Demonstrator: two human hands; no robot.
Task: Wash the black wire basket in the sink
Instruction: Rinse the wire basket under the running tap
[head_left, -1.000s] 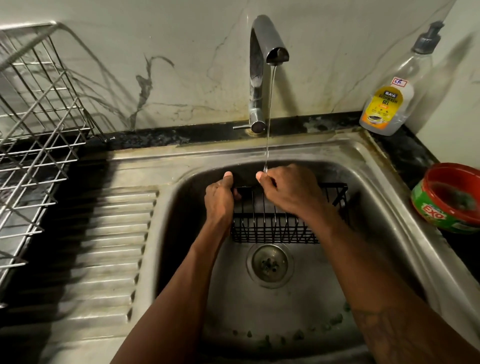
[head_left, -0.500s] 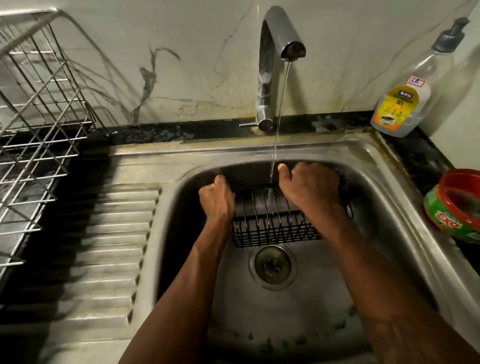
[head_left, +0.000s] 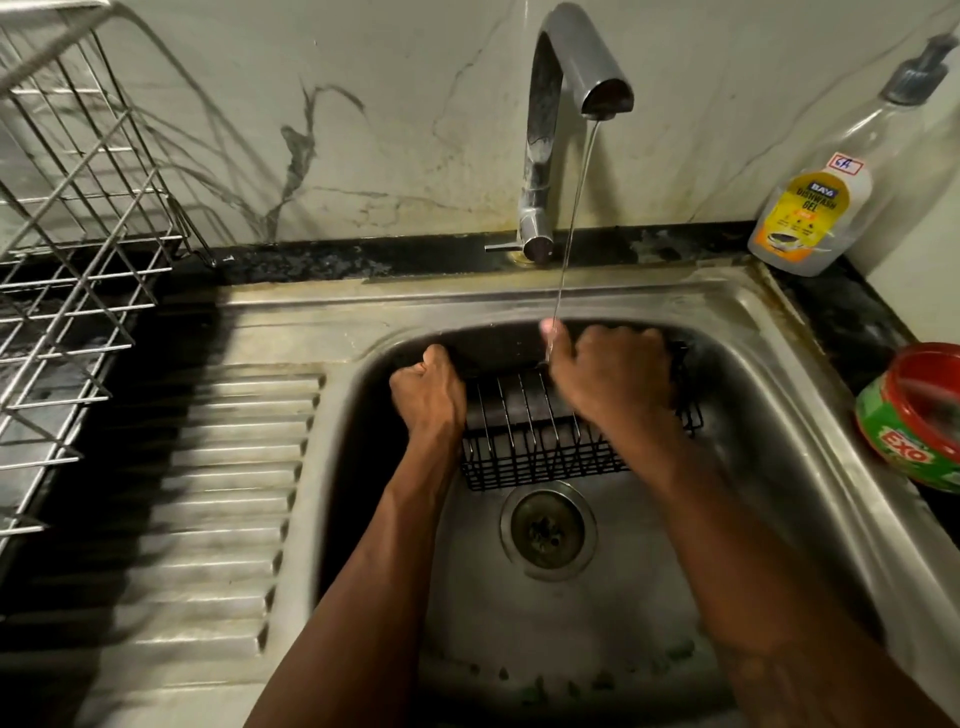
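Observation:
A black wire basket (head_left: 530, 447) sits tilted at the back of the steel sink (head_left: 769, 395), above the drain (head_left: 548, 527). My left hand (head_left: 428, 397) grips its left end with curled fingers. My right hand (head_left: 608, 374) curls over its upper rim on the right, hiding that part. A thin stream of water falls from the chrome tap (head_left: 566, 93) onto my right thumb and the basket's rim.
A steel dish rack (head_left: 67, 218) stands at the left, beside the ribbed drainboard (head_left: 218, 488). A dishwash gel bottle (head_left: 821, 208) stands at the back right corner. A red and green soap tub (head_left: 914, 415) sits on the right counter.
My right hand has slid right along the basket's rim, away from my left hand, and the basket has tipped further back. The water keeps running.

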